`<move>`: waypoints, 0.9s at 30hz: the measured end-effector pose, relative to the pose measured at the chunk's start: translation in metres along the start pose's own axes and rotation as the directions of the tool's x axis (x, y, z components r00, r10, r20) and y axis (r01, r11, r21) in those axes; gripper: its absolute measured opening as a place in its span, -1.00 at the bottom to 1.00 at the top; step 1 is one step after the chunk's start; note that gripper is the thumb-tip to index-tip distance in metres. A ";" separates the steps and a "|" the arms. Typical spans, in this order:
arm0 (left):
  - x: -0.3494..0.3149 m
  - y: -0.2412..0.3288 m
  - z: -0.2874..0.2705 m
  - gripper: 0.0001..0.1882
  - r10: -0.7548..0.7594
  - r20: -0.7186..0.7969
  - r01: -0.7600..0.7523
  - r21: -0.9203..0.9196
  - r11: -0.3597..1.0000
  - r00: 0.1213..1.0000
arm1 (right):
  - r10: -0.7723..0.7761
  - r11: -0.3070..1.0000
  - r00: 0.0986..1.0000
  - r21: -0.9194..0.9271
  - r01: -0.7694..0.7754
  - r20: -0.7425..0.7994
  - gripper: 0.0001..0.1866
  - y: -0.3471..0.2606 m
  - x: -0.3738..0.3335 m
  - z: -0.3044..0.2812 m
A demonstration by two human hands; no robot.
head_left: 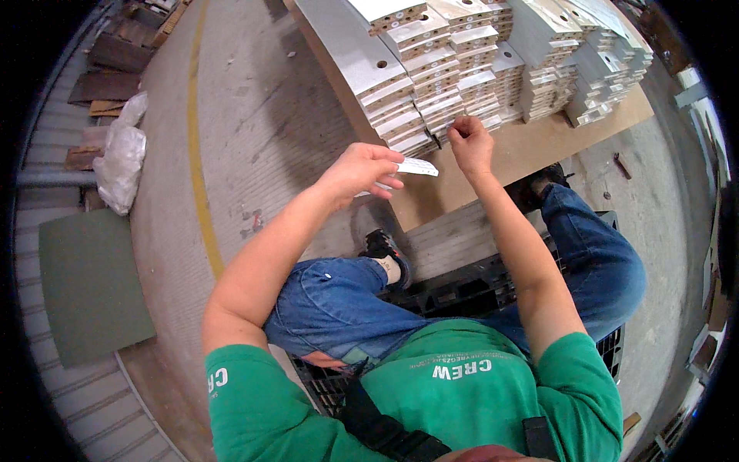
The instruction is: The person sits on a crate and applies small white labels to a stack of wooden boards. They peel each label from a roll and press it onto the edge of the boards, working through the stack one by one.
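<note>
My left hand [360, 174] is closed with a white printed paper slip [418, 166] between its fingers. The slip sticks out to the right, in front of the stacked boards. My right hand [471, 143] is pinched just before the near ends of the stacks. Whatever its fingertips hold, if anything, is too small and dark to make out. White-topped boards [385, 77] with drilled holes in their faces and edges lie in several stacks beyond both hands. A small dark piece [437, 141] shows at the foot of the stacks, left of my right hand.
The stacks stand on a brown sheet [570, 138]. Beneath my legs is a black plastic pallet [454, 296]. A yellow floor line [194, 131] runs along the left. Farther left are a clear plastic bundle [123, 162], a green panel [92, 285] and brown boards [115, 54].
</note>
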State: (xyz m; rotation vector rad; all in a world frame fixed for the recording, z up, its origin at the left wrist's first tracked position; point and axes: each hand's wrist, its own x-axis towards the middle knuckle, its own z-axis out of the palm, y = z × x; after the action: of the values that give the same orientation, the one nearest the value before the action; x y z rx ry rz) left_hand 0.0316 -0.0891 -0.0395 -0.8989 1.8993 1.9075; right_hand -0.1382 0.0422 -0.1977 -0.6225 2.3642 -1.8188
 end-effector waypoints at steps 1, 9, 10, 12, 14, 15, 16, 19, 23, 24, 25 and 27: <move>0.000 0.000 0.000 -0.66 0.000 -0.005 0.000 0.006 1.000 1.000 | -0.001 1.000 1.000 -0.017 0.000 -0.029 -0.87 -0.006 -0.002 0.001; -0.002 0.001 0.000 -0.67 0.020 0.018 -0.020 -0.006 1.000 1.000 | -0.153 0.969 0.981 -0.214 0.125 -0.119 -0.79 -0.006 0.001 -0.008; -0.003 -0.001 -0.002 -0.67 0.016 0.014 -0.016 -0.010 1.000 1.000 | -0.169 0.958 0.976 -0.256 0.129 -0.138 -0.77 -0.011 0.001 -0.012; -0.002 0.001 -0.001 -0.67 0.010 0.015 -0.010 -0.007 1.000 1.000 | -0.199 0.931 0.977 -0.326 0.164 -0.077 -0.74 0.001 0.012 -0.026; -0.001 0.002 0.000 -0.67 0.009 0.015 -0.009 -0.001 1.000 1.000 | -0.151 0.960 0.988 -0.243 0.136 -0.041 -0.74 0.011 0.019 -0.028; -0.001 0.003 0.000 -0.67 0.011 0.014 -0.012 0.004 1.000 1.000 | -0.109 0.980 0.994 -0.170 0.107 -0.005 -0.75 0.014 0.017 -0.027; -0.001 0.004 0.001 -0.67 0.015 0.015 -0.015 0.010 1.000 1.000 | -0.070 0.992 0.997 -0.098 0.073 0.034 -0.75 0.018 0.016 -0.024; 0.000 0.002 0.000 -0.67 0.011 0.019 -0.011 -0.004 1.000 1.000 | -0.001 0.999 0.996 -0.035 0.004 0.085 -0.75 0.013 0.009 -0.017; 0.001 -0.001 -0.001 -0.67 0.010 0.031 -0.009 -0.018 1.000 0.999 | -0.025 0.998 0.998 -0.063 0.029 0.059 -0.76 0.001 0.002 -0.013; 0.001 0.000 -0.001 -0.67 0.009 0.030 -0.008 -0.016 1.000 1.000 | -0.065 0.995 0.997 -0.074 0.068 0.043 -0.76 0.003 0.002 -0.013; 0.001 0.000 -0.001 -0.67 0.008 0.029 -0.007 -0.013 1.000 1.000 | -0.105 0.991 0.994 -0.085 0.107 0.027 -0.77 0.005 0.002 -0.013; 0.000 0.000 -0.001 -0.67 0.003 0.020 -0.003 -0.009 1.000 1.000 | -0.143 0.983 0.990 -0.115 0.144 0.019 -0.78 0.004 0.001 -0.012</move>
State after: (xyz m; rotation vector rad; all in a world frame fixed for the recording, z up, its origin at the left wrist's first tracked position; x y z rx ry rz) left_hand 0.0312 -0.0899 -0.0396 -0.8761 1.8835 1.9208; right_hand -0.1438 0.0539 -0.1975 -0.8347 2.4917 -1.7349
